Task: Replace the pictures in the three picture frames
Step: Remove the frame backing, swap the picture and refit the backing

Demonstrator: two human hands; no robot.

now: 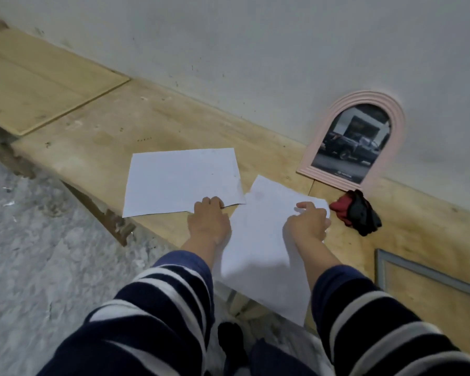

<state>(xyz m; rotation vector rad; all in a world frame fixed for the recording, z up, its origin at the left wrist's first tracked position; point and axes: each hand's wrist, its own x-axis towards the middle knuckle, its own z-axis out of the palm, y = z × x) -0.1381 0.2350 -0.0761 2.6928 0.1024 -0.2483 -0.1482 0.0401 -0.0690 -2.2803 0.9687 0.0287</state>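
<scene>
Two white sheets lie face down on a wooden platform [174,118]. The left sheet [179,180] lies flat; my left hand [208,221] rests on its near right corner, fingers curled on the edge. The right sheet [263,251] overhangs the platform's front edge, and my right hand [307,222] pinches its far right corner. A pink arched picture frame [334,137] leans on the wall at the right, holding a photo of a dark vehicle by a building. A grey rectangular frame [418,270] lies flat at the lower right, showing bare wood inside.
A red and black cloth bundle [358,213] lies just right of my right hand, below the pink frame. A separate wooden board [38,80] lies at the far left. Grey mottled floor [38,253] spreads left of the platform. A white wall [255,36] stands behind.
</scene>
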